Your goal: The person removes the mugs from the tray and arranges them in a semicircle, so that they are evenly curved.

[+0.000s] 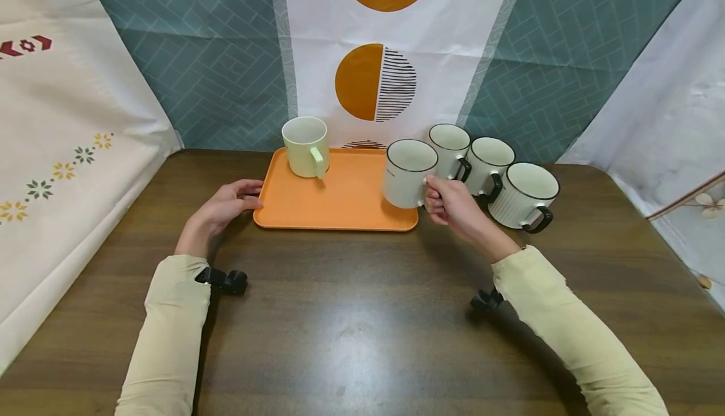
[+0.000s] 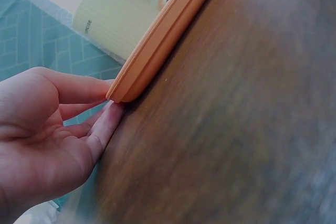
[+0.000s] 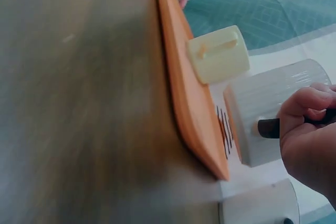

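Note:
My right hand grips the black handle of a white ribbed mug with a dark rim. The mug is upright over the right end of an orange tray; its base shows just above the tray in the right wrist view. At the tray's left edge, my left hand touches the side with its fingertips, the digits fairly straight in the left wrist view. A pale green mug stands on the tray's back left part, its handle toward the front right.
Right of the tray, three more white mugs stand close together: a back one, a middle one and a front one, all black-handled. A patterned cloth hangs behind the brown wooden table.

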The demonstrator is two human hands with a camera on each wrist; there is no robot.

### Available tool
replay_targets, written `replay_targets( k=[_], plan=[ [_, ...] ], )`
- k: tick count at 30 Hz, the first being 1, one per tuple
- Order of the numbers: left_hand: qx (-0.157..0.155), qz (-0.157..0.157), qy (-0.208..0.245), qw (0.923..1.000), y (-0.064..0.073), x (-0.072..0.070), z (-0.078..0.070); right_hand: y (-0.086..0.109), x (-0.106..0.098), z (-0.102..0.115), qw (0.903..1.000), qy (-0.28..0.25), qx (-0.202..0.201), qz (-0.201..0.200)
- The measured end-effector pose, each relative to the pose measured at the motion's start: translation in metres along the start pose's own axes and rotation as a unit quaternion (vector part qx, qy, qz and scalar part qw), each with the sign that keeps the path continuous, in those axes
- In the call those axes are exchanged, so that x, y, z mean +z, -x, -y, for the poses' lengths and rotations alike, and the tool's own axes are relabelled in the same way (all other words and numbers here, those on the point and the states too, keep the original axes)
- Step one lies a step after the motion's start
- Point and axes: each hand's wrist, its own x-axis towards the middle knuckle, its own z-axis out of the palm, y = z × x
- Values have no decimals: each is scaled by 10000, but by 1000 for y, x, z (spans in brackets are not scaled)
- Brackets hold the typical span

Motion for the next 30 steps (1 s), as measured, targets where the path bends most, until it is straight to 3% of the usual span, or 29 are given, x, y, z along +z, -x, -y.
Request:
replay_targets(
  k=[10, 22, 30],
  plan=[
    [-44, -18, -18, 10000, -2, -1, 2, 39, -34, -13, 9993, -204, -311, 79],
    [-59, 34, -20, 10000, -2, 1, 1, 77, -76, -26, 9922, -597, -687, 855],
    [-71, 18, -92, 9999, -1, 0, 2, 98, -97, -30, 9904, -667, -778, 924]
  ],
)
